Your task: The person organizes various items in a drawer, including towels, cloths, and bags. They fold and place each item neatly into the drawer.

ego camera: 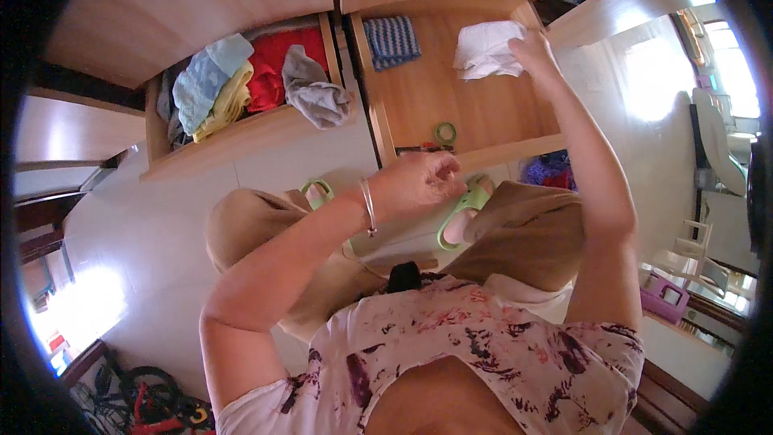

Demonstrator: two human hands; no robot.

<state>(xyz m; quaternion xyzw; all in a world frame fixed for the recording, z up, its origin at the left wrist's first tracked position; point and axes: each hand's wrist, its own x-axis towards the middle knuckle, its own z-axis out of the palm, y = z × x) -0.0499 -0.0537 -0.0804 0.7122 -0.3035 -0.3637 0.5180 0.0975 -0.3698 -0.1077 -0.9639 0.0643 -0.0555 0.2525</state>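
Observation:
My right hand (534, 54) grips the right edge of a folded white cloth (490, 51) at the back right of a wooden drawer (477, 106). A blue-and-white striped folded cloth (391, 42) lies in that drawer's back left corner. My left hand (416, 184), with a bracelet (368, 208) at the wrist, hovers by the drawer's front edge. Its fingers are loosely curled, and the palm side is hidden. Just beyond it in the drawer are a green tape roll (445, 132) and small dark and red items (426, 148), partly covered.
Left of this drawer, another pulled-out drawer (241, 127) holds red fabric (269, 66) and light-blue and yellow cloths (211, 84). A grey cloth (314, 87) hangs over its front. Purple fuzzy material (546, 169) lies below the right drawer. My green clogs (465, 211) stand on the tiled floor.

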